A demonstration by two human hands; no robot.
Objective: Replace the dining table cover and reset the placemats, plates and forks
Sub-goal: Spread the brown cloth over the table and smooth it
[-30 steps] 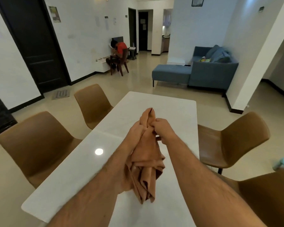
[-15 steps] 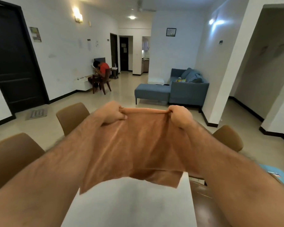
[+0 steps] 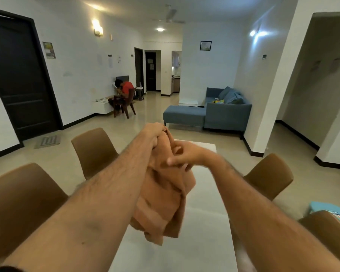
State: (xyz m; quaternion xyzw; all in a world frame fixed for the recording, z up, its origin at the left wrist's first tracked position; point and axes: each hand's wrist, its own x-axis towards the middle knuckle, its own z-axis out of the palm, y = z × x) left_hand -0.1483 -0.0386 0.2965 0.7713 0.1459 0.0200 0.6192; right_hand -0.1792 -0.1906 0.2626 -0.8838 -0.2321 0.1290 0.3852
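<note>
Whereas half a second ago the orange-brown cloth [image 3: 165, 197] was stretched wide between two fists held well apart, it now hangs bunched in a loose bundle, and both hands have come together at its top. The left hand [image 3: 155, 134] grips the upper end of the cloth, fingers curled round a gathered fold, raised above the far half of the white table [image 3: 202, 222]. The right hand [image 3: 183, 156] has moved in from the right and lies across the cloth just below the left hand; its thumb and forefinger seem to pinch a fold, while the other fingers [image 3: 171, 160] stretch along the fabric. A second ago the hands were also together, but lower and closer to the tabletop. The cloth dangles over the middle of the table without touching it, as far as can be told.

Motion blur softens the right hand and the lower edge of the cloth, so the exact grip there is hard to read. Both forearms cover much of the table, and its near end is cut off by the frame. Brown chairs [image 3: 94, 150] stand along both sides, the nearest ones partly hidden by the arms. At the right edge a light blue object [image 3: 326, 210] shows only in part behind a chair back. A seated person [image 3: 124, 91] and a blue sofa [image 3: 224, 112] lie far off.
</note>
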